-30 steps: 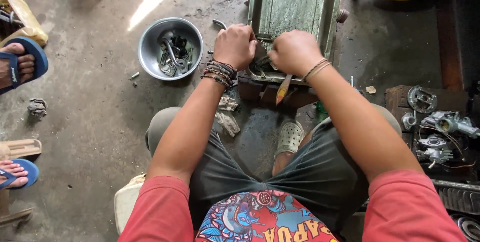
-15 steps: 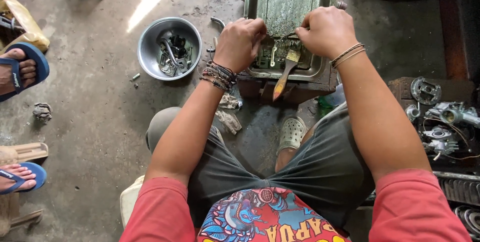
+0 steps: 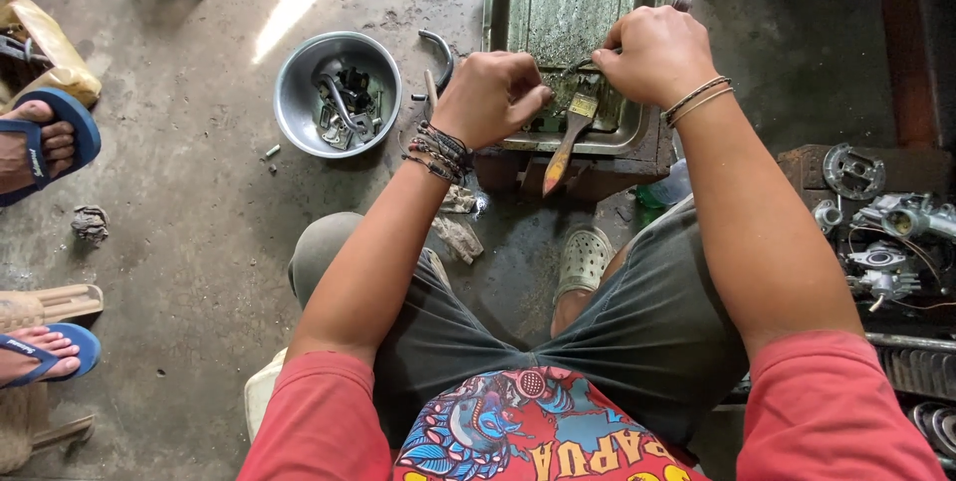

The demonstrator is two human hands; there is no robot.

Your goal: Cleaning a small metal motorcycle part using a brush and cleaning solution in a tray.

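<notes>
I note both hands over the tray (image 3: pixel 637 137), left hand (image 3: pixel 490 98) fisted, right hand (image 3: pixel 652 55) pinching approx. a small metal part, prob. steadying it above the brush (image 3: pixel 570 137).

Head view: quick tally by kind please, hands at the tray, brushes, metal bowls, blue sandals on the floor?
Hands at the green metal tray: 2, left hand and right hand
Paintbrush: 1
Metal bowl: 1
Blue sandals: 2
Total: 6
</notes>
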